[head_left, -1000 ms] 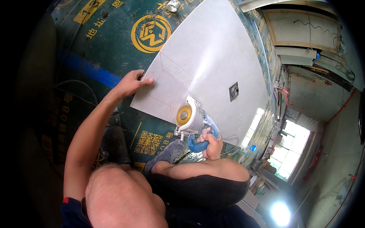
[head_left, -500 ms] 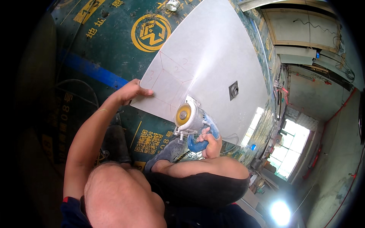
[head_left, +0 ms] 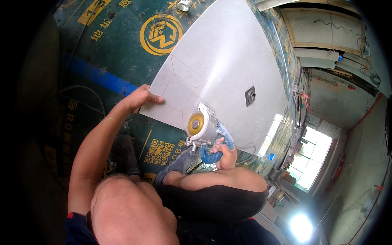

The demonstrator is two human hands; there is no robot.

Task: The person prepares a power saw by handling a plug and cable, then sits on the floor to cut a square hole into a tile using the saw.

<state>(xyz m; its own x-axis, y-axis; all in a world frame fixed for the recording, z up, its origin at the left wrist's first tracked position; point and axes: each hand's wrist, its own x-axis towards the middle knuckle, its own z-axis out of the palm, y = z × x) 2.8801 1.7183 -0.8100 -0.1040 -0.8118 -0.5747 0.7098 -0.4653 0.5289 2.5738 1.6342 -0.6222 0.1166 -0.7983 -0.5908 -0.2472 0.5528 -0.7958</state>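
A large pale tile panel (head_left: 228,45) with red pencil lines and marks lies before me, bearing a square dark metal fitting (head_left: 250,96) on its right half. My left hand (head_left: 143,99) grips the panel's left edge near the lower corner, thumb on top. My right hand (head_left: 223,152) is closed round the blue handle of a cutting power tool (head_left: 199,124) with a yellow hub and white guard, on the panel's lower part beside the red marks. A cable trails from it to the right. What touches the panel under the guard is hidden.
Dark green printed boards (head_left: 102,49) lie underneath, with a blue stripe (head_left: 98,73) and a small white can (head_left: 184,5) at top. My knees and feet are below. To the right are stacked panels (head_left: 316,57), a bright window (head_left: 308,159) and a glaring lamp (head_left: 301,226).
My left hand has slid down along the panel's edge since a second ago, then stayed in place. The tool and my right hand have shifted very slightly leftward.
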